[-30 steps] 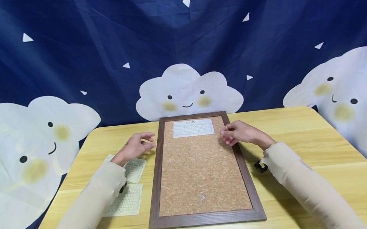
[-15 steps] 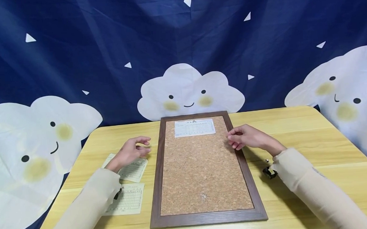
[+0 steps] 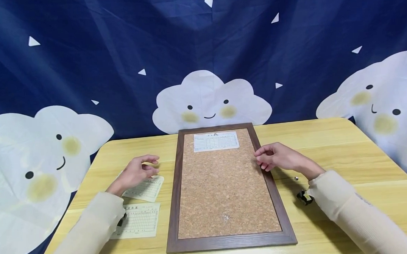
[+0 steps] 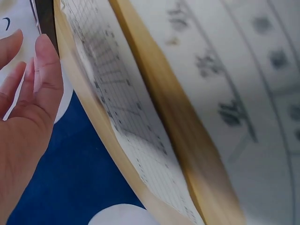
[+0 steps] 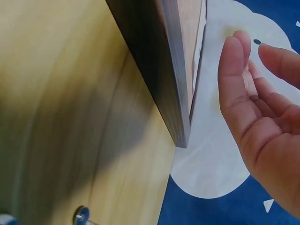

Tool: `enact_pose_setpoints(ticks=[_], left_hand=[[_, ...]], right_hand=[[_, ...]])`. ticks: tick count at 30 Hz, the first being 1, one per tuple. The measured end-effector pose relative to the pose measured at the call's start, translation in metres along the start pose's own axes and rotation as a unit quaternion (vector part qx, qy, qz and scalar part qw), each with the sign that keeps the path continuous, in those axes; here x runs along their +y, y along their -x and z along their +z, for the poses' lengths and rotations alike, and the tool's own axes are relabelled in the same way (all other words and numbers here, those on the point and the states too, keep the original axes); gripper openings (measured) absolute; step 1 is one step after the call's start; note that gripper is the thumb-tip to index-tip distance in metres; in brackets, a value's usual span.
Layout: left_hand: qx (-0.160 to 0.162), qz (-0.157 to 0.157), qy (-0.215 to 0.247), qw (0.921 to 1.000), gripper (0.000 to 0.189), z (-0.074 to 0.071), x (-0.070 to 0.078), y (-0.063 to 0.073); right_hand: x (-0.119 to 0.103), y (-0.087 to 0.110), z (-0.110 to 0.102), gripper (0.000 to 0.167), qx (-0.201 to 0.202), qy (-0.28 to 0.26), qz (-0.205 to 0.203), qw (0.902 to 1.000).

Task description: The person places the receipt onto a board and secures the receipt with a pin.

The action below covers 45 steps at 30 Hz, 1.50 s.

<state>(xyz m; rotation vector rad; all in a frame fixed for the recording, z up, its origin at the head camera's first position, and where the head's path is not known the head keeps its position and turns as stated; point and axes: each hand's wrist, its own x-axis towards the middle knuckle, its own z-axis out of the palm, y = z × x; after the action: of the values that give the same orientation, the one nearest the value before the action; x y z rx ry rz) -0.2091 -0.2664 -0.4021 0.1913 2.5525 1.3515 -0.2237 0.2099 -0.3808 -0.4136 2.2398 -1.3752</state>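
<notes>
A cork board in a dark brown wooden frame lies on the table, with a printed form slip flat near its top. Over the frame's right side hovers my right hand, fingers loosely bent and thumb apart from them; nothing shows between them in the right wrist view. To the left of the board, my left hand hangs above two more form slips, its fingers loose and holding nothing. One is the upper slip, partly covered by that hand; the other is the lower slip, nearer the front.
A small shiny thumbtack lies on the wooden table right of the board. Behind the table's far edge hangs a blue curtain with white clouds.
Both hands have drawn back from the top slip: the left toward the left and slightly nearer, the right toward the right and nearer. The small tack has come into sight.
</notes>
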Motion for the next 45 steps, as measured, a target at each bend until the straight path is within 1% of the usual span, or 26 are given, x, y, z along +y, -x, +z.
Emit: enact_pose_setpoints(ticks=[7,12,15,25,32,37,45], left_hand=[[0.013,-0.010,-0.001,0.9999,0.049,-0.008,-0.008,0.008],[0.018,-0.021,0.001,0.9996,0.049,-0.015,-0.017,0.013],[0.026,-0.027,-0.007,0.9993,0.049,-0.019,-0.021,0.017],[0.033,-0.026,-0.011,0.9991,0.051,-0.029,-0.034,0.029],[0.049,-0.025,-0.057,0.9968,0.049,-0.037,-0.042,0.034],[0.055,-0.022,-0.077,0.9952,0.049,-0.045,-0.048,0.040],[0.054,-0.032,-0.071,0.9955,0.050,-0.057,-0.062,0.046]], right_hand=[[0.009,0.006,0.002,0.027,-0.001,-0.010,-0.009,0.9999],[0.015,0.012,0.003,0.025,0.001,0.000,-0.011,0.9999],[0.017,0.014,0.004,0.024,0.002,0.008,-0.014,0.9999],[0.023,0.022,0.005,0.025,0.006,0.010,-0.005,0.9999],[0.028,0.025,0.007,0.025,0.004,0.011,-0.008,0.9999],[0.029,0.028,0.009,0.023,0.005,0.015,-0.009,0.9998],[0.031,0.031,0.010,0.023,-0.002,0.002,-0.012,0.9999]])
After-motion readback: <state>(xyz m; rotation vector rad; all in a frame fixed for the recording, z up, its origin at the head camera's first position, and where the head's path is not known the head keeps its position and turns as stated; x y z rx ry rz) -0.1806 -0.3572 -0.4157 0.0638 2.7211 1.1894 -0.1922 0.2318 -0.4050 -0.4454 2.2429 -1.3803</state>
